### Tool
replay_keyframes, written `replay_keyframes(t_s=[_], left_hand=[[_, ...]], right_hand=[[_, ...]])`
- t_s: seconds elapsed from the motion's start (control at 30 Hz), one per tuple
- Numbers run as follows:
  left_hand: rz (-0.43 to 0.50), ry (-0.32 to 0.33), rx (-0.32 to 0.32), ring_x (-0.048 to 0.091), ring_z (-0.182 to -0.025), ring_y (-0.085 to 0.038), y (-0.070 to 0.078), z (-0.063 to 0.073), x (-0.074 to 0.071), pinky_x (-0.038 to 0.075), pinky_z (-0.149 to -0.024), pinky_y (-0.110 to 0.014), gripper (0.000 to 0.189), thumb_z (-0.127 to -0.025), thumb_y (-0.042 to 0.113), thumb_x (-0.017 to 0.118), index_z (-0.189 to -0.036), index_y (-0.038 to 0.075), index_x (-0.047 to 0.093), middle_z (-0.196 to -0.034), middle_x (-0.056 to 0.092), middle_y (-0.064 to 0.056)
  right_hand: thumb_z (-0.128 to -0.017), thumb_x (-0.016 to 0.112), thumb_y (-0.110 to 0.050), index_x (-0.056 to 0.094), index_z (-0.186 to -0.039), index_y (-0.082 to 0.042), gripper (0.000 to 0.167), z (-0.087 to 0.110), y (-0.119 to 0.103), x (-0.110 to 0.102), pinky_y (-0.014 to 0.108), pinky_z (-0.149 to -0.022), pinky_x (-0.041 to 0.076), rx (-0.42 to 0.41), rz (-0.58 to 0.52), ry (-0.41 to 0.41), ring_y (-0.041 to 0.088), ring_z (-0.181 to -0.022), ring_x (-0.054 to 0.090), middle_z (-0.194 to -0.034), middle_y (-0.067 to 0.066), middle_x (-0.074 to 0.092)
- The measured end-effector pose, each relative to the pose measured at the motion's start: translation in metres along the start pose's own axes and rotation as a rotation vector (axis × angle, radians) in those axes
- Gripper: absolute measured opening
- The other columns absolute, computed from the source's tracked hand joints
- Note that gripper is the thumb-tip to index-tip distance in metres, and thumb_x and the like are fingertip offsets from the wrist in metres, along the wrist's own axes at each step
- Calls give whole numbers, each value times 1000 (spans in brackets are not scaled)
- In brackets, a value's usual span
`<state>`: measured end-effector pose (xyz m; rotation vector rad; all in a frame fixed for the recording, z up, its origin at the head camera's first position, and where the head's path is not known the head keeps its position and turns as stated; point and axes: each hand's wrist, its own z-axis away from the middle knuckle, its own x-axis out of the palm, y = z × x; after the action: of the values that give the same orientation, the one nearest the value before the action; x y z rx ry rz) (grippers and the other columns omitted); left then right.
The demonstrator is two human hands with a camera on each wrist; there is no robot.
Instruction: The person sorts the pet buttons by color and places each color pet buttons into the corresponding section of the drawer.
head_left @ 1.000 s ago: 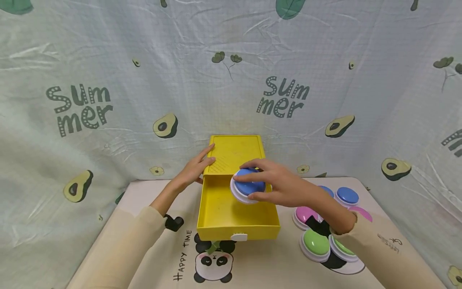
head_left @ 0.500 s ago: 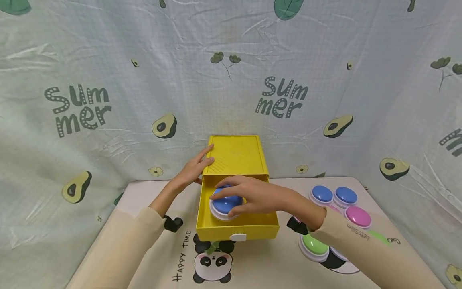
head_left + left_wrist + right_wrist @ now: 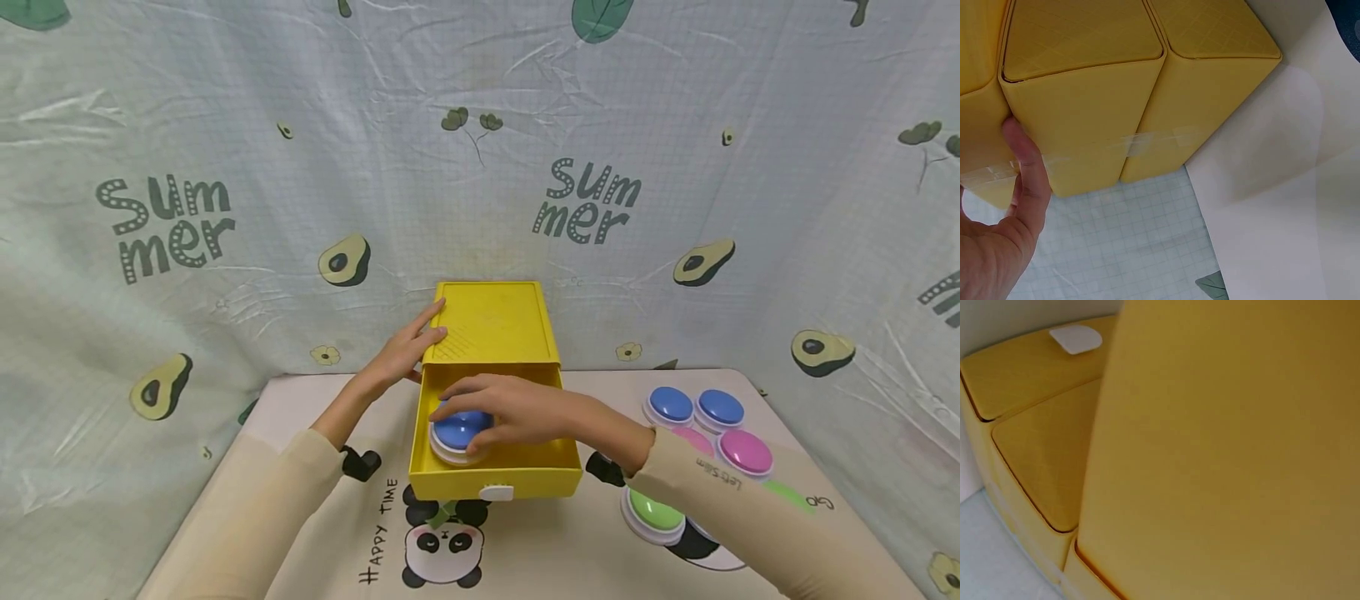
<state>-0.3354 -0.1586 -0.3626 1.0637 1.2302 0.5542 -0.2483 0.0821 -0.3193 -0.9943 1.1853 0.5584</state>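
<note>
A yellow drawer unit (image 3: 491, 321) stands at the back of the table with its top drawer (image 3: 525, 482) pulled out. Inside the drawer's left part sits a blue push-button buzzer (image 3: 462, 430) on a round white base. My right hand (image 3: 517, 408) grips it from above, thumb on the near side and fingers over the far side. My left hand (image 3: 405, 348) rests against the unit's upper left edge, its fingertips lying on top. Seen from the left wrist, that hand (image 3: 1019, 206) touches the taped side of the stacked drawers (image 3: 1079, 125). The right wrist view shows yellow drawer walls (image 3: 1222, 450), not the buzzer.
On the right of the table lie more buzzers: blue ones (image 3: 721, 407), pink ones (image 3: 746, 452) and a green one (image 3: 654, 510), some partly behind my right sleeve. A white pull tab (image 3: 497, 492) is on the drawer front. A patterned curtain (image 3: 480, 167) hangs close behind the unit.
My right hand has carried the blue buzzer from above the drawer's right side, leftward and down into its left part. My left hand has stayed on the unit.
</note>
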Motion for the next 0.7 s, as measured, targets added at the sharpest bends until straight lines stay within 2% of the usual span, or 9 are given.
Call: replay_keyframes(t_s=[0.27, 0.57, 0.7], left_hand=[[8, 6, 1, 64, -119, -38, -1, 0, 1, 64, -77, -49, 66, -105, 55, 46, -164, 45, 18, -156, 47, -22], [16, 8, -6, 62, -121, -38, -1, 0, 1, 65, -77, -48, 65, -105, 56, 47, -163, 47, 20, -155, 48, -20], [16, 7, 0, 62, -122, -38, -2, -1, 1, 64, -76, -47, 65, -105, 56, 47, -163, 47, 20, -157, 47, -19]], right_hand=[[-96, 73, -36, 58, -148, -34, 55, -2, 2, 7, 41, -122, 40, 6, 32, -21, 23, -149, 44, -161, 0, 47], [-97, 72, -38, 55, -150, -33, 56, -4, 1, 9, 42, -122, 39, 14, 53, -36, 23, -150, 43, -163, 0, 44], [-96, 73, -39, 55, -151, -32, 58, -3, 1, 8, 40, -120, 42, 1, 56, -10, 22, -149, 45, -164, 1, 43]])
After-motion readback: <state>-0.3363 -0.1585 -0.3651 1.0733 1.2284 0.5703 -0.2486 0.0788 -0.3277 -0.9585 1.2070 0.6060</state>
